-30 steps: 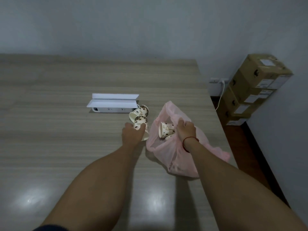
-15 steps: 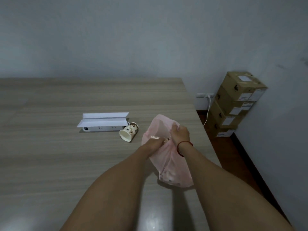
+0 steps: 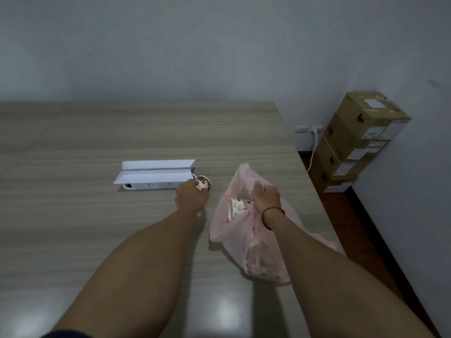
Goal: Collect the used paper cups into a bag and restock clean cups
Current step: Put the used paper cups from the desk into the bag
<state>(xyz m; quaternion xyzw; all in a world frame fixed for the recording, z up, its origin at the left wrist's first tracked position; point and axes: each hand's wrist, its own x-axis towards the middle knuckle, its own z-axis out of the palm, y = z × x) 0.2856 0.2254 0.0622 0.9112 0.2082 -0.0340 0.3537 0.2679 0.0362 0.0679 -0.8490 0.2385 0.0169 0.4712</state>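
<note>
On a wooden table, beside a white socket box, the last loose cup is now being closed on by the left hand, freshly withdrawn from the bag. The bag's rim is being held open by the right hand, its grip pinched on plastic. Earlier cups are being kept inside; one shows. Clean cups are nowhere seen; the left fingers are hidden.

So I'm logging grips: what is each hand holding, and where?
Left hand: the spotted paper cup on the table, gripped around its side. Right hand: the pink bag, pinched at its rim.
</note>
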